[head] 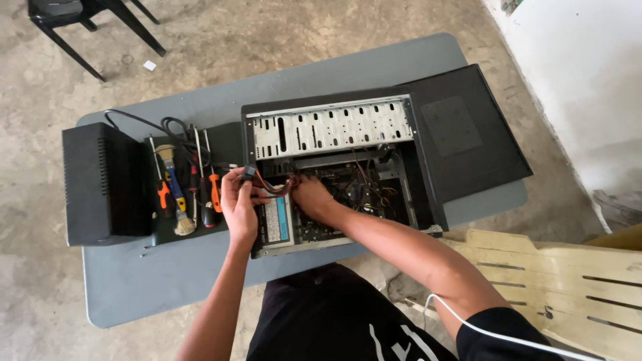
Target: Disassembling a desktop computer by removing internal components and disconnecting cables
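Note:
An open black computer case (428,167) lies on its side on a grey table (167,281), its drive bay cage (331,127) and motherboard showing. My left hand (239,200) is shut on a black connector with a bundle of red, yellow and black wires (271,184) at the case's left edge, above the power supply (275,224). My right hand (313,197) reaches down into the case beside those wires; its fingers are hidden among the cabling.
Screwdrivers with orange handles (214,194) and a brush (177,194) lie on a dark panel left of the case. A black box (103,184) with a cord stands at the table's left end. The case's side panel (468,134) lies right. A wooden bench (555,274) and a chair (80,17) stand nearby.

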